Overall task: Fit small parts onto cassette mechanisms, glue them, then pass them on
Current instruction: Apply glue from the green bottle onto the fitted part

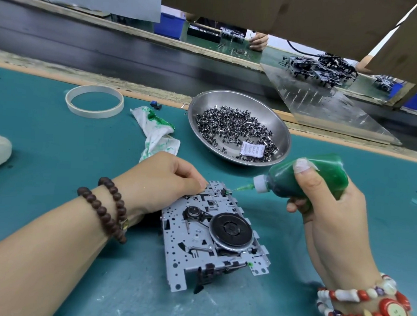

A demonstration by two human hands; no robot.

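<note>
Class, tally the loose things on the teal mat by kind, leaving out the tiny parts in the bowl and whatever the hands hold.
Metal bowl: 1
Tape ring: 1
Green-stained rag: 1
Small blue part: 1
Total: 4

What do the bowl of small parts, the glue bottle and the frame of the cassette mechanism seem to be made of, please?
The bowl looks like polished steel: it is silvery with mirror-like reflections. The glue bottle seems soft translucent plastic, since the green glue shows through its wall, with a white cap. The frame appears to be stamped sheet metal, matte grey with many punched holes.
</note>
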